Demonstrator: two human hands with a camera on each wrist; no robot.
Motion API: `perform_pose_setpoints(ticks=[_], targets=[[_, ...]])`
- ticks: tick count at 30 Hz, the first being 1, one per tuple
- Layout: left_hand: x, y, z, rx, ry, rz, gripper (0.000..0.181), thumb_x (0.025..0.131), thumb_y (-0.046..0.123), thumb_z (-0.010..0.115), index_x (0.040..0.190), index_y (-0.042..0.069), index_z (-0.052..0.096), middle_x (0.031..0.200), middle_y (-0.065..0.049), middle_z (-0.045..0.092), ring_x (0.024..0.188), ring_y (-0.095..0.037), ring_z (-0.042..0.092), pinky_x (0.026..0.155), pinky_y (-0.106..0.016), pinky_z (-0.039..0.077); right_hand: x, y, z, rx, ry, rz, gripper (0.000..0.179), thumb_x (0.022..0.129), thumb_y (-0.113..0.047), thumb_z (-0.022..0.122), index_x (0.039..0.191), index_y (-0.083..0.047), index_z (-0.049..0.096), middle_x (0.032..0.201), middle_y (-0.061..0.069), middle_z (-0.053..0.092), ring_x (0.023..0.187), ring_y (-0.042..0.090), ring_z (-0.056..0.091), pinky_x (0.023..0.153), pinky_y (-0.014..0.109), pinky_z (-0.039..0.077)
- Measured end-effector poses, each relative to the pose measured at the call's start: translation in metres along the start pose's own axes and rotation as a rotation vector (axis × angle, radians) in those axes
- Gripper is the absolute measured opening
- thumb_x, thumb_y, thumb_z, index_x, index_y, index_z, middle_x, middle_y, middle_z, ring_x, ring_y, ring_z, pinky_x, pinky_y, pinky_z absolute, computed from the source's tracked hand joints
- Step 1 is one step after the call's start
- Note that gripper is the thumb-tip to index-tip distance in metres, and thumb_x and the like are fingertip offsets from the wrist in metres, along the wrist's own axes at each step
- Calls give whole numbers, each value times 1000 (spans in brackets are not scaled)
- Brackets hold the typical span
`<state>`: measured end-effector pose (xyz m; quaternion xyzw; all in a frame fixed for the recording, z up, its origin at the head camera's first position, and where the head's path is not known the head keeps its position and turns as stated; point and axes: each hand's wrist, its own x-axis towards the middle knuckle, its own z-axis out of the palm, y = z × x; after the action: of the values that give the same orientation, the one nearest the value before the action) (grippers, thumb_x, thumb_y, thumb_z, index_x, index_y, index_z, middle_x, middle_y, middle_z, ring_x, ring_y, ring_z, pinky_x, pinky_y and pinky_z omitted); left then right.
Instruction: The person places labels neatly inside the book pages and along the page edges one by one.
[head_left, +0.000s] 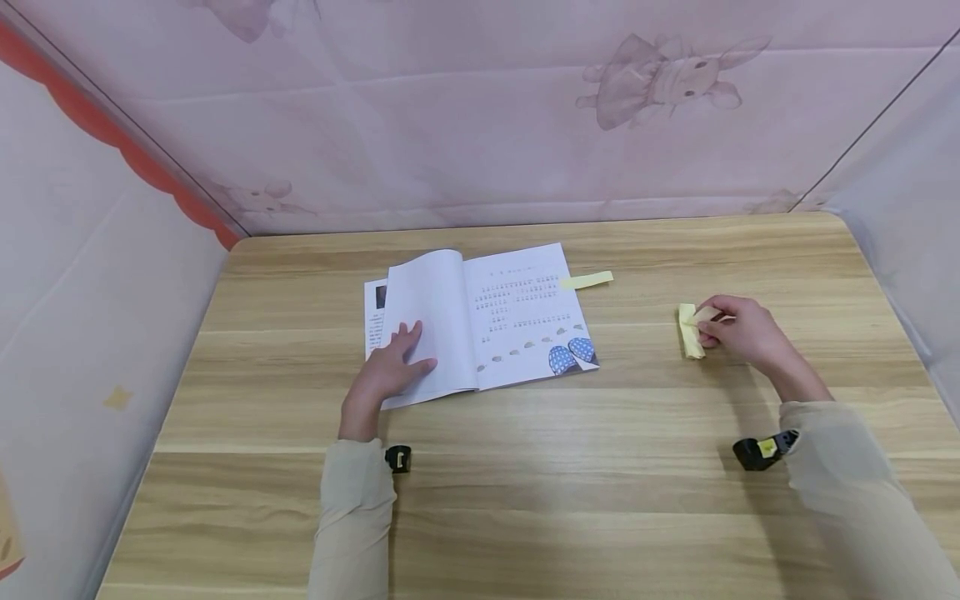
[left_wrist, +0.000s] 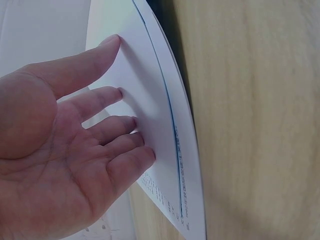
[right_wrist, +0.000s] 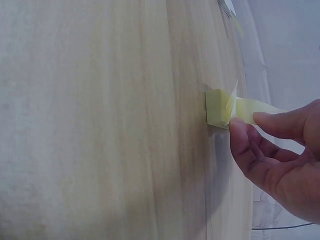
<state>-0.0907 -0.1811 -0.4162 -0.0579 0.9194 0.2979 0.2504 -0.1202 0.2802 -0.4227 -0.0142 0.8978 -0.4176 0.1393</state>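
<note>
An open book (head_left: 517,321) lies on the table, text and blue butterfly-like shapes printed on its right page. A yellow sticky strip (head_left: 588,281) juts out from that page's right edge. My left hand (head_left: 386,367) rests on the curved left page, fingers spread, and in the left wrist view the fingertips (left_wrist: 148,155) touch the white paper. Off to the right stands a small pad of yellow sticky notes (head_left: 690,337). My right hand (head_left: 746,333) pinches a sticky note (right_wrist: 245,110) between thumb and fingers, beside the pad; some of the note is hidden behind the fingers.
The wooden table (head_left: 562,483) runs back to a pink fabric wall (head_left: 450,125) printed with rabbits. A pale side wall (head_left: 82,250) with a red scalloped border rises on the left. Each wrist wears a small black camera, the right one (head_left: 757,452) above the table.
</note>
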Motion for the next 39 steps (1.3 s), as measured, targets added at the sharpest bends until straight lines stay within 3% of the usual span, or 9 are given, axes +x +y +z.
perform_pose_setpoints(ticks=[22, 39], targets=[[1, -1, 1, 3, 6, 4, 69, 91, 31, 55, 147, 17, 17, 152, -11, 4, 138, -29, 1, 107, -53, 9, 0, 3, 2, -10, 28, -31, 15, 93, -2, 49, 103, 9, 54, 81, 18, 60, 63, 9, 60, 57, 25, 52], [0, 0, 0, 18, -2, 6, 69, 91, 32, 54, 147, 16, 17, 151, -12, 4, 138, -30, 2, 107, -53, 10, 4, -4, -11, 100, -133, 59, 19, 90, 3, 51, 103, 17, 50, 80, 12, 67, 71, 8, 64, 68, 27, 53]])
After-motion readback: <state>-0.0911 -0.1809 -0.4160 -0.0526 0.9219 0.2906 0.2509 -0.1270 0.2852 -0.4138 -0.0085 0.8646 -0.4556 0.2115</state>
